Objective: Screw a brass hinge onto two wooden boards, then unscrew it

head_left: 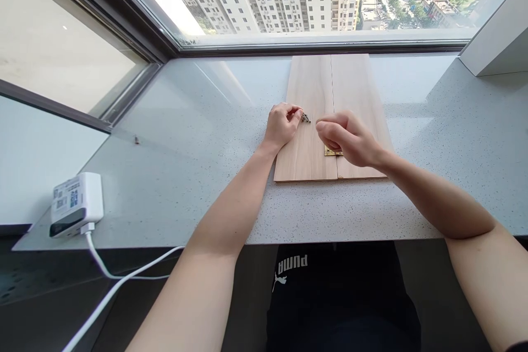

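Note:
Two pale wooden boards lie side by side on the sill, a left board (307, 159) and a right board (358, 82), with a narrow seam between them. On the left board, my left hand (284, 122) is closed, its thumb and finger pinching at a small cluster of screws (306, 117). My right hand (348, 136) is curled over the seam with its fingers pressed together; whatever they may hold is hidden. Beneath it, a brass-coloured hinge (330, 152) shows partly, lying across the seam near the boards' front edge.
A white plug-in box (78, 203) with a white cable (119, 280) stands at the sill's left end. A small dark bit (136, 140) lies on the speckled sill (198, 176). The window frame (247, 50) borders the back; a white box-like panel (499, 33) stands at right.

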Tool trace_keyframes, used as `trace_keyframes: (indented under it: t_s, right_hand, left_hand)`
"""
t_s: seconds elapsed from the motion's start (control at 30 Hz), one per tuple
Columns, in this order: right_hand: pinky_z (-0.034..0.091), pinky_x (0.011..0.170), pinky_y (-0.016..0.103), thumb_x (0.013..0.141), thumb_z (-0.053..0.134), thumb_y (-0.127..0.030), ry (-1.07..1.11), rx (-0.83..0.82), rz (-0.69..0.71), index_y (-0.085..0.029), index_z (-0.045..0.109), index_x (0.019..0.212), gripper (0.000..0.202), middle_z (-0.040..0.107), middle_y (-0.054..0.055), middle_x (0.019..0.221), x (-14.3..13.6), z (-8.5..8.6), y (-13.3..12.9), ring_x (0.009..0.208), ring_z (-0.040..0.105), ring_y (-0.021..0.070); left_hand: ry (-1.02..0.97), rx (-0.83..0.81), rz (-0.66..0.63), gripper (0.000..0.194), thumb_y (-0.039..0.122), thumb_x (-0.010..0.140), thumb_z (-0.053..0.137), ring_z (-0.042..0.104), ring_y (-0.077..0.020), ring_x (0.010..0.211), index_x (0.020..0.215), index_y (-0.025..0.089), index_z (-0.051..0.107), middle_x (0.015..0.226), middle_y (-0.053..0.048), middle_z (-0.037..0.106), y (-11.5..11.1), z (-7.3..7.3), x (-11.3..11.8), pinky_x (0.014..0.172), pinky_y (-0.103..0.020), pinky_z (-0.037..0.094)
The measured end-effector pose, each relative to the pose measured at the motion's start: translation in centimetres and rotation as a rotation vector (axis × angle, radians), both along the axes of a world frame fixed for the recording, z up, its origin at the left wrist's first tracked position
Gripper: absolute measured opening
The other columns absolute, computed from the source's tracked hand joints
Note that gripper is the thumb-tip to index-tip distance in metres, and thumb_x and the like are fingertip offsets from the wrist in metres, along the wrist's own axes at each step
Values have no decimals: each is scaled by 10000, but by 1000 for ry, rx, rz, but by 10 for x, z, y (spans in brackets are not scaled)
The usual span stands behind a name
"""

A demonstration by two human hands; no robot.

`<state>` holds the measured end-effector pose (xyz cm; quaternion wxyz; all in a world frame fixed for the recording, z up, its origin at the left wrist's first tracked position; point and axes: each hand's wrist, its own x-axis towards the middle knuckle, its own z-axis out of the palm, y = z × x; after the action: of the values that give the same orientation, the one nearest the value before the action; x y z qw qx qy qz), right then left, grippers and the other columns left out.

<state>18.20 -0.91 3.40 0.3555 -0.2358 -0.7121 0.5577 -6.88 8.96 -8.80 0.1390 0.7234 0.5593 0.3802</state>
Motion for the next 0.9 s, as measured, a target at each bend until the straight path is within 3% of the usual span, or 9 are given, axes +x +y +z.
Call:
trace_keyframes:
  t_s: [0.07, 0.13, 0.2, 0.33, 0.43, 0.53, 0.63, 0.73, 0.9]
  right_hand:
    - [253, 563, 343, 1096, 699, -554, 5, -1, 162, -309, 380, 646, 604, 338, -81, 623, 10, 5, 11, 576, 278, 117]
    - [346, 601, 334, 1148, 601, -479, -62, 41, 189, -303, 422, 721, 495, 417, -64, 683, 20, 15, 16, 605, 373, 127]
    - [441, 717, 349, 1193, 551, -442, -277, 165, 58, -289, 476, 856, 378, 577, -14, 814, 28, 27, 13, 725, 517, 164]
    - [423, 818, 384, 1230, 517, -385, -771, 579, -410, -264, 500, 1002, 259, 680, 107, 1109, 32, 48, -5, 932, 584, 238]
    - [350, 730, 381, 1242, 500, -421, -994, 601, -534, -214, 617, 1119, 268, 711, 140, 1078, 30, 56, -17, 822, 557, 240]
    - [286, 687, 375, 1245, 517, -480, -1093, 554, -513, -197, 666, 1171, 328, 673, 73, 866, 27, 59, -21, 670, 423, 200]
    - [269, 676, 374, 1239, 515, -394, -1076, 601, -374, -204, 657, 1194, 241, 639, 31, 802, 30, 60, -22, 642, 376, 186]
    - [289, 676, 370, 1207, 516, -291, -1022, 659, -263, -206, 623, 1230, 139, 654, 32, 850, 39, 61, -23, 671, 425, 193]
    - [338, 698, 374, 1191, 514, -257, -1018, 642, -309, -200, 611, 1237, 121, 691, 69, 931, 48, 65, -24, 744, 496, 218]
  left_hand:
    - [-2, -5, -1, 138, 319, 1150, 708, 742, -320, 1132, 1084, 249, 808, 1149, -113, 828, 0, 1, 0, 1105, -523, 620]
    - [-1, -8, 4, 134, 313, 1147, 711, 743, -325, 1147, 1082, 245, 807, 1150, -123, 828, 0, 1, 0, 1104, -524, 615]
    - [3, -6, 6, 132, 313, 1144, 714, 738, -326, 1159, 1085, 242, 808, 1144, -129, 827, 0, 1, 0, 1100, -517, 610]
    - [1, 4, -1, 151, 324, 1138, 702, 735, -319, 1133, 1081, 238, 814, 1123, -127, 830, 1, -1, -1, 1083, -508, 609]
    - [-3, 11, 0, 161, 330, 1134, 697, 743, -319, 1109, 1083, 237, 818, 1118, -128, 834, 3, -3, -1, 1075, -517, 614]
    - [5, 12, 5, 166, 346, 1138, 692, 743, -320, 1128, 1093, 249, 820, 1131, -122, 835, 3, -4, -1, 1079, -515, 617]
    - [6, 16, 4, 175, 353, 1139, 691, 741, -322, 1130, 1091, 251, 825, 1131, -126, 833, 3, -4, -1, 1085, -518, 615]
    - [4, 21, 3, 179, 353, 1131, 693, 735, -318, 1103, 1079, 249, 830, 1113, -126, 832, 4, -5, -1, 1074, -514, 615]
    - [2, 21, 6, 164, 353, 1119, 703, 727, -314, 1082, 1066, 254, 821, 1083, -117, 829, 5, -5, -2, 1086, -516, 610]
